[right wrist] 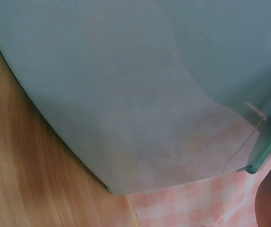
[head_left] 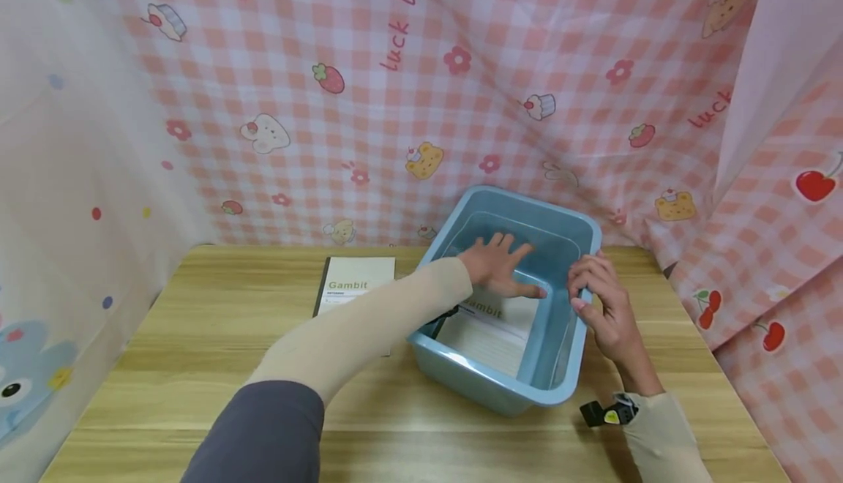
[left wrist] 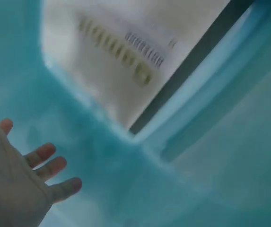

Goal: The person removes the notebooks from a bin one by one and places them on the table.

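A white, black-spined "Gambit" notebook [head_left: 362, 271] lies on the wood-grain counter [head_left: 197, 337], left of a rectangular blue plastic basin [head_left: 470, 388]. Inside the basin lies a second white, dark-spined notebook [head_left: 487, 333]; near it, the left hand [head_left: 498, 267] spreads its fingers, holding nothing. The right hand [head_left: 607, 309] grips the basin's right rim.

Head view: from my head, forward and down, farthest back, over table [head_left: 197, 373], checked cloth [head_left: 316, 168], basin [head_left: 461, 377]. Left wrist view: very near, facing into the basin; shares my left hand [left wrist: 17, 184] and the notebook inside [left wrist: 111, 56] with head. Right wrist view: tilted, close on the basin's outer wall; shares table, checked cloth with head.
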Tool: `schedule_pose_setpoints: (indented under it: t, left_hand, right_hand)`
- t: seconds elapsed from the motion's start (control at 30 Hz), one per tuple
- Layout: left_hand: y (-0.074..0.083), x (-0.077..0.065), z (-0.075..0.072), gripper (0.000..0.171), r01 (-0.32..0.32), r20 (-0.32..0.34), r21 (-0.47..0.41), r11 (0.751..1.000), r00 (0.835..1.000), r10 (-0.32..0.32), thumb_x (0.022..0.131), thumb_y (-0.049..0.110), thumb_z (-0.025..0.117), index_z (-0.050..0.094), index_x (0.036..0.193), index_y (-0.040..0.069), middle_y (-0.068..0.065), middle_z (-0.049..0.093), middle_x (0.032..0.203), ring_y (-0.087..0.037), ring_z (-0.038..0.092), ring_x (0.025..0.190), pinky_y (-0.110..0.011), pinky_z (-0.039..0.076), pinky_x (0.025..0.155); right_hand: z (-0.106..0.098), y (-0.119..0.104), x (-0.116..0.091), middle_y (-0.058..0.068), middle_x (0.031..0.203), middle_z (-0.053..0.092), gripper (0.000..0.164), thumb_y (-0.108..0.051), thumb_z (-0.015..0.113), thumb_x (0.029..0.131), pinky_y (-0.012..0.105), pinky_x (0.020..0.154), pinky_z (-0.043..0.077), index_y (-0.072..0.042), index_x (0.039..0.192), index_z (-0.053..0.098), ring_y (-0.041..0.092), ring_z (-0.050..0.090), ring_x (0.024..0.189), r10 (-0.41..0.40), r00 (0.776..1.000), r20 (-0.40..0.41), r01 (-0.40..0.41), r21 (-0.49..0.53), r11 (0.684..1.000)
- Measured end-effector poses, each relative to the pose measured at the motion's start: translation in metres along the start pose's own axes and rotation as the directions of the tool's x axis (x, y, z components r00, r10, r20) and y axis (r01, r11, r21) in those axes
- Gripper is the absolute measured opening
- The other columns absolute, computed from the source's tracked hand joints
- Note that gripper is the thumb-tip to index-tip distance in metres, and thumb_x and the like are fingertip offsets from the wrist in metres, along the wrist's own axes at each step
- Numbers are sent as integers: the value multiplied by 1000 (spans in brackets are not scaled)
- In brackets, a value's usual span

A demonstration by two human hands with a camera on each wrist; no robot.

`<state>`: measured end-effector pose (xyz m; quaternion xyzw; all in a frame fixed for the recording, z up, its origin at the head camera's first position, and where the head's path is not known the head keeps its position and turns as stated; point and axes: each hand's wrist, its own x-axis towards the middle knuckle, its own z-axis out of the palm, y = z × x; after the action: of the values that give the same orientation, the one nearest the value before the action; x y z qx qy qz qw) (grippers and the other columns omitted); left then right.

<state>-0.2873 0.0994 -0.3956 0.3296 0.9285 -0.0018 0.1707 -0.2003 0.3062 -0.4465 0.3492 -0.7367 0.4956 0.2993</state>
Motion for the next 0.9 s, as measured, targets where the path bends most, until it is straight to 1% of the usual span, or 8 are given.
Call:
schedule_pose_setpoints:
  t: [0.17,0.27,0.3,0.43,0.53,0.67,0.77,0.9]
  left_hand:
    - [6,5,12,93,-17,10,-48,999,1000,18,92,83,37,12,165,31,-11,15,171,-29,17,158,-53,23,126]
    - [9,6,18,92,-1,33,-68,998,999,3,91,84,38,15,164,32,-9,18,170,-26,19,157,-51,27,125]
    - [10,6,20,91,5,40,-71,997,999,-2,91,84,38,17,163,33,-9,20,169,-25,23,155,-49,30,123]
    - [10,6,26,86,12,51,-64,998,999,-8,90,85,39,30,157,32,-7,34,157,-19,37,138,-43,43,110]
    - [7,7,29,83,18,62,-69,997,998,-14,90,85,39,35,152,30,-8,38,150,-17,40,128,-39,47,101]
    - [5,9,29,84,48,102,-75,996,994,-41,89,86,38,33,153,31,-9,33,159,-19,38,139,-38,47,104]
    - [7,8,28,84,41,117,-60,997,993,-34,90,85,38,34,153,30,-10,30,162,-21,35,146,-40,47,107]
    - [10,4,25,82,18,109,-23,1000,994,-16,92,83,38,37,152,27,-9,36,157,-21,39,141,-41,47,106]
  right_hand:
    - [-1,0,0,8,97,61,13,2,51,78,44,121,18,-8,77,60,24,49,110,7,1000,0,-7,-8,1000]
    - [-1,1,0,7,97,61,13,1,51,78,44,121,18,-8,78,60,24,49,111,3,1000,4,-3,-9,1000]
    - [-1,1,0,7,97,61,13,1,51,78,44,121,18,-8,77,60,24,49,110,1,1000,5,-1,-9,1000]
    - [0,1,1,9,96,60,12,1,52,78,44,122,18,-6,77,60,23,49,110,4,1000,8,-4,-11,1000]
    - [0,1,1,12,95,60,12,1,52,78,44,122,17,-6,77,61,24,49,111,14,1000,7,-14,-7,1000]
    - [0,2,0,12,96,60,13,1,52,78,44,121,18,-7,78,62,24,49,111,13,1000,8,-13,-1,1000]
    - [-1,3,0,9,96,61,11,0,53,79,42,118,22,-8,77,61,25,49,110,-17,1000,1,17,3,1000]
    - [-2,3,-1,11,94,61,11,-1,54,80,40,116,25,-8,76,60,26,50,109,-49,999,-6,49,4,999]
